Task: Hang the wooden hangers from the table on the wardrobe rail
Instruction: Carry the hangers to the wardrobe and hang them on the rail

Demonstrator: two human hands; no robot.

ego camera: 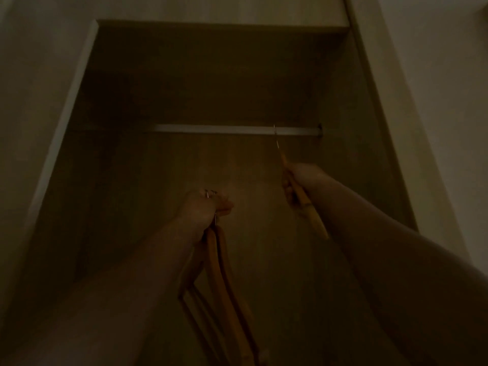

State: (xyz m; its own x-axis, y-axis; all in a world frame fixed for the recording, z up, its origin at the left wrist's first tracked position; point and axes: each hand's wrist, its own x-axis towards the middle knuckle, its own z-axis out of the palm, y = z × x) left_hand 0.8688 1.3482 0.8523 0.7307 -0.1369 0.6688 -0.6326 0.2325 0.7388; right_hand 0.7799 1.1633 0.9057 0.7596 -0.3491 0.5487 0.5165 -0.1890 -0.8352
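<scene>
The right hand [298, 180] is closed around a single wooden hanger [309, 207], gripping it partway along its body so that the lower wooden end sticks out below the fist toward 5 o'clock. From the grip the hanger runs up toward 11 o'clock, thinning into its metal hook [276, 136], whose tip lies across the wardrobe rail [232, 129] near the rail's right end (whether the hook is already seated over the rail cannot be told in this dim light).

The left hand [208, 210], lower and at about 8 o'clock from the right hand, is clenched on a bundle of wooden hangers [219, 273]. Their metal hooks [210, 193] poke out just above the knuckles, and the wooden bodies hang down from the fist toward 6 o'clock, fanned slightly apart, reaching the bottom edge of the view. How many hangers are in the bundle is unclear; at least two or three show.

Both bare forearms reach up from the lower corners into the open wardrobe [184, 83]. The pale rail crosses it horizontally at mid-height, its right end meeting a dark fitting on the right side wall; its left part fades into shadow. Above the rail, at 12 o'clock, sits the underside of a shelf or top panel. Lighter wall or door surfaces flank the opening at 9 and 3 o'clock.
</scene>
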